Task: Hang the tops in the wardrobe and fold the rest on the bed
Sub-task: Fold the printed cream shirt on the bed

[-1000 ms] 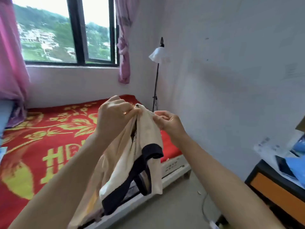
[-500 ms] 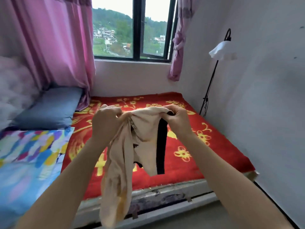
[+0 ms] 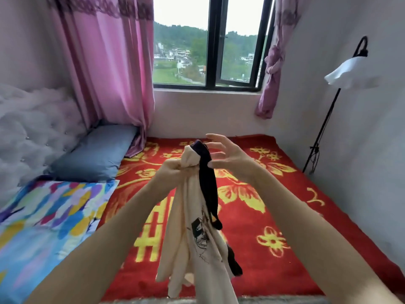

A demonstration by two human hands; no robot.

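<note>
One cream top (image 3: 192, 255) hangs in the air above the bed (image 3: 350, 249), bunched into a long rope of cloth; it carries one black line-drawn print on its front and a black trim (image 3: 209, 183) that runs over its upper end and trails down its right side. Two bare hands are raised to it; the left hand (image 3: 173, 172) has its fingers curled tight round the gathered cloth just below the top end and bears the whole garment; the right hand (image 3: 228, 154) is spread wide, fingers apart and lightly bent, just beside the black trim at the upper end, and whether its fingertips touch the cloth cannot be told. The lower end of the top dangles near the foot of the bed, between the two forearms. Beneath it lies one red blanket (image 3: 241, 216) patterned with yellow flowers; to the left on the bed lie one blue pillow (image 3: 96, 152) and one quilt (image 3: 43, 216) in many colours; behind them stands one pale tufted headboard (image 3: 26, 128). One dark-framed window (image 3: 210, 44) shows green hills and houses; two pink curtains flank it, the left curtain (image 3: 105, 62) hanging loose, the right curtain (image 3: 274, 69) tied in a knot. One black floor lamp (image 3: 350, 71) with a white shade stands by the right wall.
</note>
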